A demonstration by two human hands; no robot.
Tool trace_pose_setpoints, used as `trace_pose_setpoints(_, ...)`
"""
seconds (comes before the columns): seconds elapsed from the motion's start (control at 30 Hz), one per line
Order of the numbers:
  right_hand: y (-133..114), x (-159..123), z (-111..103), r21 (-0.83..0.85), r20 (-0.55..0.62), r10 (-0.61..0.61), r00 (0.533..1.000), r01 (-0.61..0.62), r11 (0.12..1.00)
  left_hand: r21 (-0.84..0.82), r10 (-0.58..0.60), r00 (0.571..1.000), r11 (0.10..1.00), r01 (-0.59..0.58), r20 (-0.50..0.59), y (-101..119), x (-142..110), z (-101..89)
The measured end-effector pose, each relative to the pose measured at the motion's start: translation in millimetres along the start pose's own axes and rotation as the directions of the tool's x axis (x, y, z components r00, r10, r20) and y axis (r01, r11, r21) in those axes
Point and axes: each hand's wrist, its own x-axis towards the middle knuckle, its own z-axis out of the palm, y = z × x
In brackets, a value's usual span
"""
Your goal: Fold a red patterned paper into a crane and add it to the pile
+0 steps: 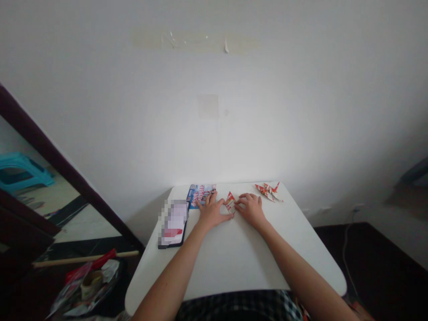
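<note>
A small folded piece of red and white printed paper, pointed at the top, lies on the white table between my two hands. The thumb and forefinger of my left hand are at its left and lower edges, while the other fingers spread towards a blue printed leaflet. My right hand has its fingers bent and closed at the paper's right edge. How firmly each hand grips is hard to see. Red and white folded paper figures with pointed ends lie beyond my right hand.
A phone with a lit, partly blurred screen lies on the table at the left. Behind the table rises a white wall. On the floor at left stands a bag of odds and ends, near a mirror showing a blue stool.
</note>
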Motion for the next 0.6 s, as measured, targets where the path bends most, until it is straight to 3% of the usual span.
trace_pose_setpoints(0.23,-6.7,1.1,-3.1,0.023,-0.026,0.002,1.000,-0.001,1.000,-0.036,0.021,1.000,0.999,-0.020,0.020,-5.3,-1.9,-5.4)
trace_pose_setpoints(0.6,-5.1,-3.2,-11.4,0.001,0.119,-0.023,0.993,0.023,1.000,-0.138,-0.071,0.993,0.989,0.057,-0.099,-0.4,7.0,0.1)
